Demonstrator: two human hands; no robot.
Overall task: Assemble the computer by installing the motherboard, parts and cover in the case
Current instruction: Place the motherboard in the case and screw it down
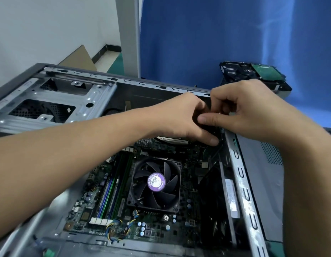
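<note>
Pinching black part, curled fingers of left hand and right hand, motherboard and fan inside case

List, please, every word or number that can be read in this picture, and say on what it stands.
"12VDC Ball Bearing": purple sticker on the fan.
"TaiSol": same sticker, middle.
"taisol.com": same sticker, rim, faint.
Too blurred to read: white print at the near edge of the board, white label at the right, anything on the hard drive.
</note>
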